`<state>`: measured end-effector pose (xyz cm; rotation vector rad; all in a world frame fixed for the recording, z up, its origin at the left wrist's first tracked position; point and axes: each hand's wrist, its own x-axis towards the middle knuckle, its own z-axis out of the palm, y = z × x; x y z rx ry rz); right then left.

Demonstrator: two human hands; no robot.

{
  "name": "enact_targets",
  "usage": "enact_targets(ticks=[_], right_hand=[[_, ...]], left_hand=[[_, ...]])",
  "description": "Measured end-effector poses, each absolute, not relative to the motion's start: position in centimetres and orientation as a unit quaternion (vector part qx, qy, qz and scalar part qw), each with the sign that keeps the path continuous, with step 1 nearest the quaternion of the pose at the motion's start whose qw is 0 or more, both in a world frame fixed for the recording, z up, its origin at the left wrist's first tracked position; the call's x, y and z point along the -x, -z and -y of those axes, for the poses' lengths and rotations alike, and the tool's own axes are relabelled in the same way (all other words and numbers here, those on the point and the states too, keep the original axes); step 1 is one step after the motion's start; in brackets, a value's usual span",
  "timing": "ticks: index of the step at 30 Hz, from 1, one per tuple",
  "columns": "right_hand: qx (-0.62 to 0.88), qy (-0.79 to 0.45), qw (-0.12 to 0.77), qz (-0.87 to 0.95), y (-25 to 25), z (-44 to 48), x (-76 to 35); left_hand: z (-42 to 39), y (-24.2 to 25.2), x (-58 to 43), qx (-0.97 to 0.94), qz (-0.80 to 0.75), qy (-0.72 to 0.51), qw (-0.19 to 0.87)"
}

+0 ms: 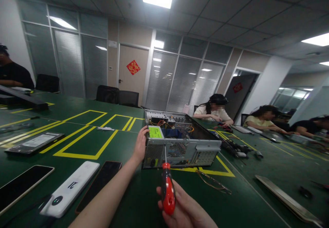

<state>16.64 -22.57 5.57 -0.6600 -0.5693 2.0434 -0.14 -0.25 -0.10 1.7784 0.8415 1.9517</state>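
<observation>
An open computer case (208, 141) lies on its side on the green table, its rear panel facing me. The power supply with a bright green label (155, 132) sits at its upper left corner. My left hand (141, 145) grips the case's left side beside the power supply; part of its fingers is hidden. My right hand (181, 204) is closed around the handle of a red and black screwdriver (168, 190). The shaft points away from me, its tip at the rear panel by the power supply's edge. Whether it sits in a screw is too small to tell.
Left of the case lie a hard drive (36, 142), a white power bank (72, 188) and two phones, one dark (100, 183), one white-edged (23, 187). Thin wires (214, 181) lie in front of the case, black cables (238, 149) to its right. Several people sit around the table.
</observation>
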Motion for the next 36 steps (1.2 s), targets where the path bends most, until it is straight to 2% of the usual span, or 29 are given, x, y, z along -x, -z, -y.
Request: enact_targets(ticks=[4,8,13,18,22,30,36], right_hand=[[0.239,-0.827,0.485,0.154,-4.9,22.1,-16.5],[0.265,-0.832,0.474,0.116,-4.7,21.6,-16.8],[0.252,-0.824,0.473,0.186,-5.4,22.0,-16.8],[0.243,-0.835,0.431,0.241,-4.9,22.1,-16.1],[0.257,-0.812,0.440,0.286,-4.2,22.0,-16.0],[0.280,-0.799,0.439,0.301,-3.8,22.1,-16.3],[0.250,-0.802,0.422,0.340,-1.8,21.5,-16.2]], left_hand=[[0.3,0.0,0.1,-0.631,-0.300,-0.690,0.186],[0.4,0.0,0.1,-0.630,-0.301,-0.692,0.185],[0.4,0.0,0.1,-0.631,-0.301,-0.693,0.177],[0.4,0.0,0.1,-0.634,-0.296,-0.692,0.179],[0.4,0.0,0.1,-0.632,-0.295,-0.693,0.181],[0.3,0.0,0.1,-0.628,-0.298,-0.694,0.185],[0.5,0.0,0.1,-0.630,-0.297,-0.696,0.177]])
